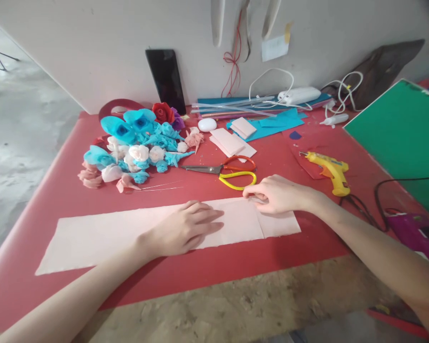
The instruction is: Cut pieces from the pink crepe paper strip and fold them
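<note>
A long strip of pale pink crepe paper [103, 238] lies across the red tabletop, with a line like a fold or overlapping edge near its right end. My left hand [186, 227] rests flat on the middle of the strip, fingers stretched to the right. Over the right end, my right hand [277, 194] has its thumb and fingers drawn together at the strip's upper edge, pinching the paper beside that line. Just beyond the right hand are scissors [219, 170] with one orange and one yellow handle loop, blades pointing left.
Blue, white and pink paper flowers [139, 152] are heaped at the left. Folded pink paper pieces [232, 143] and blue sheets [282, 124] lie farther back. On the right are a yellow glue gun [331, 169] and a green board [400, 143]. A phone [166, 78] leans on the wall.
</note>
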Tool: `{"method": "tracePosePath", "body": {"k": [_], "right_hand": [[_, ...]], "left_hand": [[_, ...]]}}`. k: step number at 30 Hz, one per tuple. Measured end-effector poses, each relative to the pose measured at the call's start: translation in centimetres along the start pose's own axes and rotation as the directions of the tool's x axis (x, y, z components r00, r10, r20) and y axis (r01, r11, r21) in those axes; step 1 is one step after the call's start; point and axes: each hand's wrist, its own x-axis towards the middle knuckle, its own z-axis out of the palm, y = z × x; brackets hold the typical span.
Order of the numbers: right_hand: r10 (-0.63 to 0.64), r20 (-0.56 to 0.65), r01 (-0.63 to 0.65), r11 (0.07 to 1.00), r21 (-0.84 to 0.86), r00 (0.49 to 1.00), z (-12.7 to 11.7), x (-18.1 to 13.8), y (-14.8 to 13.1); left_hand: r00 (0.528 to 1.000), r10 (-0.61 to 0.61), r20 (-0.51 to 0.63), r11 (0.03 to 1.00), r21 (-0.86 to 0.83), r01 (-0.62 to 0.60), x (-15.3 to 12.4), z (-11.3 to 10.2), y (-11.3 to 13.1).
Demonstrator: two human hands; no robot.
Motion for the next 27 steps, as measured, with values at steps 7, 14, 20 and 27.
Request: {"method": "tracePosePath", "body": {"k": [7,14,20,27], "right_hand": [[-0.071,0.065,0.069,0.997,0.028,0.995,-0.3,0.6,-0.1],[-0.107,0.069,0.115,0.986,-0.119,0.992,-1.1,1.3,-0.7],[-0.159,0.085,0.172,0.968,-0.185,0.984,-1.1,1.1,-0.7],[-0.138,0.026,0.14,0.966,-0.217,0.99,-1.2,0.7,-0.3]], "left_hand": [[1.0,-0.003,-0.018,1.0,0.007,0.004,0.1,0.0,0.0],[1.0,0.005,-0.022,1.0,0.014,-0.004,0.1,-0.1,0.1],[1.0,0.004,-0.011,1.0,0.005,-0.004,0.0,0.0,0.1],[1.0,-0.002,0.026,1.0,-0.014,0.002,0.0,0.1,-0.1]]}}
